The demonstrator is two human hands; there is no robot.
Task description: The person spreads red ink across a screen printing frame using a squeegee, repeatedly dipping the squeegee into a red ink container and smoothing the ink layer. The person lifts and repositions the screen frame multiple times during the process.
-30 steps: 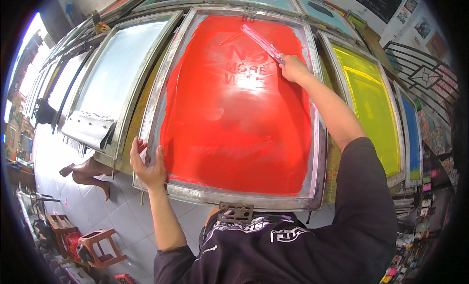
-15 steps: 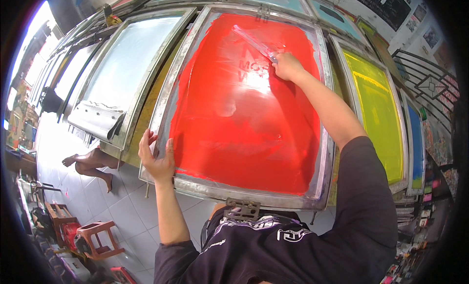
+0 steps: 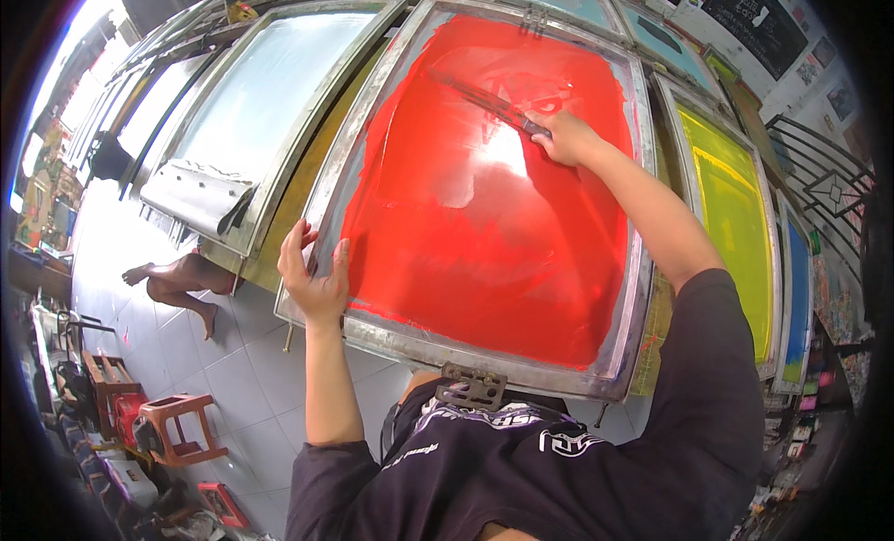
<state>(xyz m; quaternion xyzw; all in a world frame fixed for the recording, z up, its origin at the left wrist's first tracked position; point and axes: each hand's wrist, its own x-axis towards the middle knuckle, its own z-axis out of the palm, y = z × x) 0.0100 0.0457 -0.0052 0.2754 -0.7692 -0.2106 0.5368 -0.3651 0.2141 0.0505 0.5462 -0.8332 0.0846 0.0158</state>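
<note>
A large metal-edged screen printing frame (image 3: 484,357) lies before me, its mesh broadly coated with wet red ink (image 3: 503,271). My right hand (image 3: 562,139) grips the dark handle end of a long, narrow ink spatula (image 3: 480,98). The blade slants up and left, flat over the upper part of the red ink; smeared shapes show in the ink beside it. At the frame's left rail, my left hand (image 3: 319,282) rests with fingers and thumb apart, holding no tool. A perforated metal hinge plate (image 3: 473,386) is fixed to the frame's near edge, against my shirt.
To the left is a pale-blue screen (image 3: 265,89) with a metal squeegee (image 3: 197,196) on its near end. Yellow (image 3: 726,206) and blue (image 3: 793,294) screens stand right. A person's bare legs (image 3: 182,282) show below left, beyond a brown plastic stool (image 3: 182,429).
My right hand and the spatula have shifted slightly, and the blade now looks darker and flatter. Smears replace the clearer shapes under it. The whole view has swung a little.
</note>
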